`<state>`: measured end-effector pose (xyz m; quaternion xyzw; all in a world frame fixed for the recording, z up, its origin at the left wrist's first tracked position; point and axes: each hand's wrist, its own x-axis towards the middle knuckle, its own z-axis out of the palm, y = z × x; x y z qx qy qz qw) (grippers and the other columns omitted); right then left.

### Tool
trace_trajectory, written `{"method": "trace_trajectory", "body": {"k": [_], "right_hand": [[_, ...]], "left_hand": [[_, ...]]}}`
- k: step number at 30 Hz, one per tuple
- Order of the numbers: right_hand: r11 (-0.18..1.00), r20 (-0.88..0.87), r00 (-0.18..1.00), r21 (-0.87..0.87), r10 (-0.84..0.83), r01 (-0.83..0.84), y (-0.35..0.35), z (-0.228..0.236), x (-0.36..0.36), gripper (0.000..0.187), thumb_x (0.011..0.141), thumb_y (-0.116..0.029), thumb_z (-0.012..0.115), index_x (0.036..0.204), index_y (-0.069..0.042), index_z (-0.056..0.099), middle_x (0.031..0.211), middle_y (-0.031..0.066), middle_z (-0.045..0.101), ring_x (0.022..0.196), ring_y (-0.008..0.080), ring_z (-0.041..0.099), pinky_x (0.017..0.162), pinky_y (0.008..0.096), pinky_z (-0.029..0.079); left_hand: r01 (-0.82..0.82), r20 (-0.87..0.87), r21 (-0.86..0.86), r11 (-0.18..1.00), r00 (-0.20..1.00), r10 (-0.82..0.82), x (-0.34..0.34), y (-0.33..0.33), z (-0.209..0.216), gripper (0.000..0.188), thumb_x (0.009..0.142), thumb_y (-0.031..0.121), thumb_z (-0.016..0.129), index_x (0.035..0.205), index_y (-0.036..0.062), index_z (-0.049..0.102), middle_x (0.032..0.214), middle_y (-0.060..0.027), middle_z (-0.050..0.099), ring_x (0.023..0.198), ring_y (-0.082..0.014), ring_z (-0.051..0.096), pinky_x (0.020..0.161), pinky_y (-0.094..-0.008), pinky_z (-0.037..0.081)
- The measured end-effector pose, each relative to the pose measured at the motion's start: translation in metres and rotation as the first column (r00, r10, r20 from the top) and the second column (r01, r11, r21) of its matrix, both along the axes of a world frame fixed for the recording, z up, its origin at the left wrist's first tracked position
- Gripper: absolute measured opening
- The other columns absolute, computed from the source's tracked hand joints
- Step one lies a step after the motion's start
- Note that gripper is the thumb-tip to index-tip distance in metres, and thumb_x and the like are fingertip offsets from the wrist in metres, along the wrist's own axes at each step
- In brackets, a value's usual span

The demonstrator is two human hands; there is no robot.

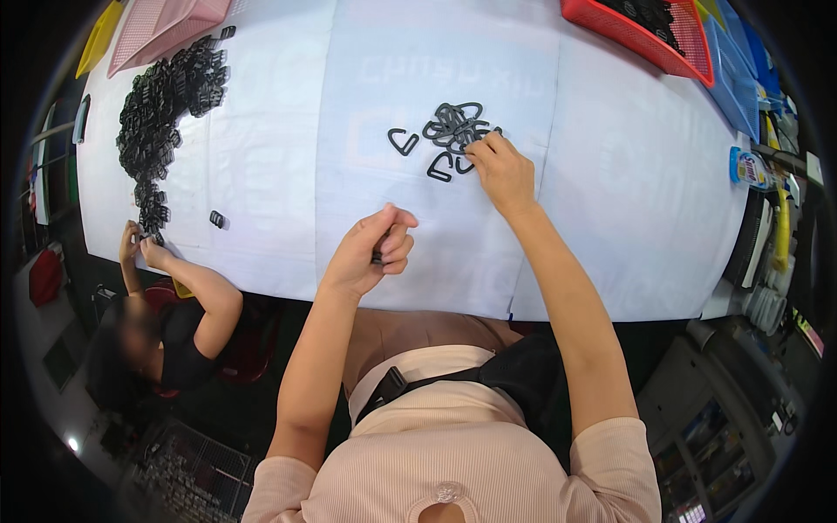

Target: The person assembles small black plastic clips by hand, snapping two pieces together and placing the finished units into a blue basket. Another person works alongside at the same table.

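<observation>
- I see a white-covered table
- Middle: black loops, piled
- Left: a long heap of black pieces, a stray bit nearby
- Far left: pink basket
- Far right: red basket

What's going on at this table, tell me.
The person's right hand is at a pile of black loops on the white table. The left hand is curled around a small black piece. To the left, a co-worker's hands are at the near end of a heap of black pieces.
</observation>
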<state>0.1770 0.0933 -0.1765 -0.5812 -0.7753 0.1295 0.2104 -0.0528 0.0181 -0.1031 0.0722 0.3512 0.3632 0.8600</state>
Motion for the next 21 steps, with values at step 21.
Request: {"method": "trace_trajectory", "body": {"k": [21], "right_hand": [[0.975, -0.052, 0.980, 0.125, 0.193, -0.185, -0.031, 0.069, -0.028, 0.015, 0.070, -0.006, 0.063, 0.085, -0.011, 0.061, 0.088, -0.0001, 0.056, 0.082, 0.0199, 0.055, 0.061, 0.0310, 0.044]], "left_hand": [[0.015, -0.572, 0.047, 0.999, 0.820, 0.015, 0.040, 0.029, 0.014, 0.032, 0.091, 0.023, 0.049, 0.110, -0.0027, 0.057, 0.066, -0.0011, 0.054, 0.048, -0.0046, 0.033, 0.043, -0.0208, 0.029]]}}
